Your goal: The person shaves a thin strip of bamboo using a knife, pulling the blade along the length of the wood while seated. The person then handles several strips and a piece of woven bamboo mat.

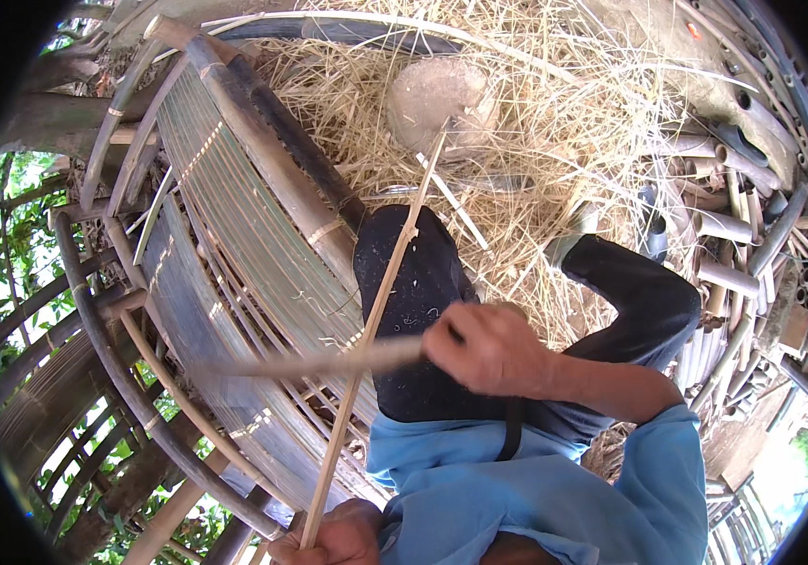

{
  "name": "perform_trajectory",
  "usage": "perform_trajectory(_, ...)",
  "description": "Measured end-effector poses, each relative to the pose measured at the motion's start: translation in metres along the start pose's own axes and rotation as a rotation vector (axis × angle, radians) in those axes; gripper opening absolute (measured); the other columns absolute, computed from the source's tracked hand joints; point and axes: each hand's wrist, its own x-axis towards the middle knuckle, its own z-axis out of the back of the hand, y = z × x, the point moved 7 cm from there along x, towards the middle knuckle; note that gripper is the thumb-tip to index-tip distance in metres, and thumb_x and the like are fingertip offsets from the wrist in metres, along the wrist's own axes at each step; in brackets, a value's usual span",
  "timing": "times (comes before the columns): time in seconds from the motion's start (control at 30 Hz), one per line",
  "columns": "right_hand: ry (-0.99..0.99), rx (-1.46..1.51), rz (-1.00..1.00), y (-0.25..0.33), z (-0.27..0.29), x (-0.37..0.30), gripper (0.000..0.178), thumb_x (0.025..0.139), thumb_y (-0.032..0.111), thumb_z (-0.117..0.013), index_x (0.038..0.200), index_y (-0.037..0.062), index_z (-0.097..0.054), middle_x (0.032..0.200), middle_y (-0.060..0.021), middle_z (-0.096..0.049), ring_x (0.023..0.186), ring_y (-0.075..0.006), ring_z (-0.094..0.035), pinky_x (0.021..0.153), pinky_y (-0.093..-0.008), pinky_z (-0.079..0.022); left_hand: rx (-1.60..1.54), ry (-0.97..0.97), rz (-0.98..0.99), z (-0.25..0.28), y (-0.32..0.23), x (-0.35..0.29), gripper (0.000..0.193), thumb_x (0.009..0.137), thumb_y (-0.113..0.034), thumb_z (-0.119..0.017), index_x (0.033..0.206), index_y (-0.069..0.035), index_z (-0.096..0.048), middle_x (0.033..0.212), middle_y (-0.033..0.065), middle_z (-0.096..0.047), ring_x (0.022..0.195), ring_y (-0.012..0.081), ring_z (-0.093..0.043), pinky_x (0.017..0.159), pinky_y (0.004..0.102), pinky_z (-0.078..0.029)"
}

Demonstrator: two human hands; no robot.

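My left hand (340,533), at the lower edge, is closed round the near end of a long, pale bamboo strip (385,292). The strip slants up across my dark-trousered thigh, and its far tip lies over a round wooden block (413,104). In front of my belly, my right hand (493,350) is closed in a fist on a long, flat knife (300,365). Motion smears the knife, which points left and crosses the strip; whether the two touch I cannot tell. Small shavings cling to my trousers (404,377).
A slatted bamboo bench (234,179) stretches along my left, with a curved bamboo railing (107,339) beyond. Straw-like shavings (555,113) cover the ground ahead. A narrow, dark metal-looking piece (503,184) lies among them near the block. Cut bamboo tubes (729,254) are piled at right.
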Motion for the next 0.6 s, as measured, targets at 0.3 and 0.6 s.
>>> perform_trajectory(0.3,0.156,-0.145,-0.321,-0.09,-0.037,-0.007,0.015,0.093,0.012,-0.058,0.106,0.0036,-0.054,0.075,-0.0168,-0.057,0.058,-0.0318,-0.066,0.047,-0.0421,-0.054,0.021,0.054,0.048,0.003,0.008,0.007,0.038,0.112,-0.038,-0.024,0.085,-0.015,-0.036,0.068,-0.0052,-0.026,0.051,0.0074,-0.023,0.048,0.026,-0.019)
perform_trajectory(0.6,0.168,-0.174,-0.557,-0.26,-0.092,-0.042,0.018,0.095,0.013,-0.057,0.11,0.0065,-0.05,0.078,-0.0184,-0.058,0.06,-0.0378,-0.061,0.05,-0.0472,-0.05,0.013,0.008,0.033,0.006,0.01,0.011,0.041,0.11,-0.037,-0.031,0.078,-0.014,-0.038,0.067,-0.0052,-0.027,0.05,0.0076,-0.023,0.047,0.024,-0.023)
